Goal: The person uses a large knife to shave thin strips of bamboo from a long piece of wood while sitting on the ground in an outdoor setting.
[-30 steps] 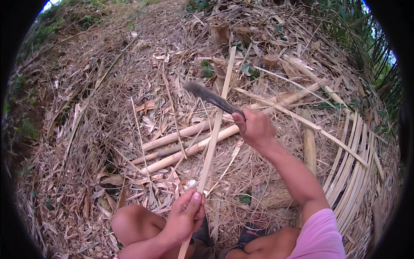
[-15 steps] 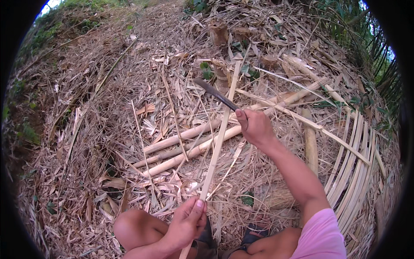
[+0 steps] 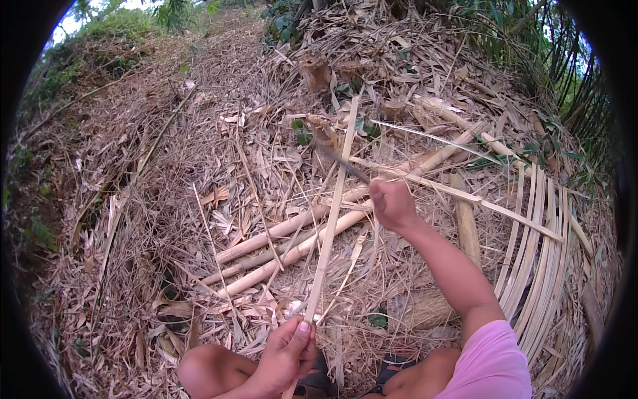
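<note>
My left hand (image 3: 287,352) is closed round the lower part of a long, flat bamboo strip (image 3: 330,229). The strip slants up and away from me, its far end near some cut stumps. In my right hand (image 3: 394,203) is the handle of a knife with a long dark blade (image 3: 344,161). The blade points up and left and crosses the upper part of the strip; motion blurs its tip. I cannot tell whether the edge touches the strip. My fingers hide the knife's handle.
Several bamboo poles (image 3: 266,272) lie across the litter beyond my knees. At the right a bundle of split strips (image 3: 535,259) curves along the ground, with another strip (image 3: 458,193) running toward it. A short log (image 3: 425,310) lies near my right leg. Stumps (image 3: 314,72) stand farther off.
The knife blade has swung slightly downward and its tip has blurred. My left hand still grips the bamboo strip. The whole view has shifted a little.
</note>
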Motion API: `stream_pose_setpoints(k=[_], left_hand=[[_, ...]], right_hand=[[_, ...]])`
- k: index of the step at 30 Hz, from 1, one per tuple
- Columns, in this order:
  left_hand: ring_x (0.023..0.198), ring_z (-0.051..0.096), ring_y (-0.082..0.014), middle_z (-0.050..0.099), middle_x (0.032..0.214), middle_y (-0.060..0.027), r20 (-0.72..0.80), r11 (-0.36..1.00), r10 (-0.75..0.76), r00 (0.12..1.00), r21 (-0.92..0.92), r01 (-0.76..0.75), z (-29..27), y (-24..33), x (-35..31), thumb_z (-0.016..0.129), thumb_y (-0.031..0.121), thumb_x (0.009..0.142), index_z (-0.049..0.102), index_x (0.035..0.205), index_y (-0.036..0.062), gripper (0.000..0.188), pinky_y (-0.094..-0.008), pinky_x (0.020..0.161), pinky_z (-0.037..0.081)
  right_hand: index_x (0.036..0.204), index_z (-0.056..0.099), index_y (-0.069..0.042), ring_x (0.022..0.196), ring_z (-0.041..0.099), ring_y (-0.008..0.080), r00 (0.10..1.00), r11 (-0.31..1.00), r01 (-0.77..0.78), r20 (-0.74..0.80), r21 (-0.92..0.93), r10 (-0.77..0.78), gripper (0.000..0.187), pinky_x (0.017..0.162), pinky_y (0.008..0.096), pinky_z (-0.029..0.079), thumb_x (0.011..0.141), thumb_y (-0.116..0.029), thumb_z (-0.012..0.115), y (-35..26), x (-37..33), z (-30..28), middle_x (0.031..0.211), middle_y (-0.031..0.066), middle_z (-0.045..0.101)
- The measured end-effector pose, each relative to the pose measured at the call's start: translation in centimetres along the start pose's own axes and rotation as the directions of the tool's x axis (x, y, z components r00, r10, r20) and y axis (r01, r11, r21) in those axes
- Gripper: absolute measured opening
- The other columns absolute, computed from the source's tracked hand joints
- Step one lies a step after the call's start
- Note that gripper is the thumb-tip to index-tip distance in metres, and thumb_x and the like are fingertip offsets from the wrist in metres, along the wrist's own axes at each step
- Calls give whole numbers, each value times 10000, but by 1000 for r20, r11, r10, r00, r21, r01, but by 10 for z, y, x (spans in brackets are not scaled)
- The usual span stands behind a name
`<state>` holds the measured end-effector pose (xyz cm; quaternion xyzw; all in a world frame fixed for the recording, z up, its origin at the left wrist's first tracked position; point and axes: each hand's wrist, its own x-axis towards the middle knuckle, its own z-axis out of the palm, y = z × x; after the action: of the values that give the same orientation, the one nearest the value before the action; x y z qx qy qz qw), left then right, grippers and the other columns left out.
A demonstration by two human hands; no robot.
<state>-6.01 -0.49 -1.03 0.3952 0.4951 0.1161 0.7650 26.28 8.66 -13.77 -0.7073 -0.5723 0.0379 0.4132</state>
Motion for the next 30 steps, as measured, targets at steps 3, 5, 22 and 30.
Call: stream_pose_setpoints(k=[3, 5, 22, 30], left_hand=[[402, 220, -73, 310, 573, 26, 28, 999, -36, 999, -6, 36, -1, 2, -6, 391, 294, 1044, 454, 912, 100, 243, -240, 366, 185], [403, 221, -73, 304, 572, 26, 72, 997, -76, 995, -15, 78, 0, 2, -6, 387, 294, 1045, 453, 917, 98, 243, -241, 367, 185], [544, 566, -169, 568, 766, -84, 180, 929, -215, 960, 342, 143, -3, -27, 21, 390, 277, 1043, 489, 1073, 18, 279, -277, 585, 507], [812, 629, -221, 576, 960, -119, 66, 942, 68, 995, 325, -86, 3, -43, 37, 415, 276, 1036, 424, 1233, 9, 332, -349, 735, 538]], right_hand=[[641, 582, 7, 651, 594, 446, 998, 997, -63, 15, -34, 63, 818, 612, 504, 455, 950, -671, 244, 19, 13, 3, 608, 242, 568], [717, 632, 16, 691, 608, 449, 948, 946, -318, 13, -67, 319, 825, 642, 509, 465, 947, -677, 246, 46, 44, -19, 657, 264, 596], [987, 633, 27, 410, 325, 33, 770, 119, -595, 523, 795, 365, 403, 398, 248, 345, 951, -373, 589, 6, 1, -22, 503, -96, 305], [1007, 613, 21, 404, 319, 37, 763, 116, -644, 623, 756, 172, 311, 414, 247, 348, 984, -284, 553, -38, 0, -35, 501, -87, 311]])
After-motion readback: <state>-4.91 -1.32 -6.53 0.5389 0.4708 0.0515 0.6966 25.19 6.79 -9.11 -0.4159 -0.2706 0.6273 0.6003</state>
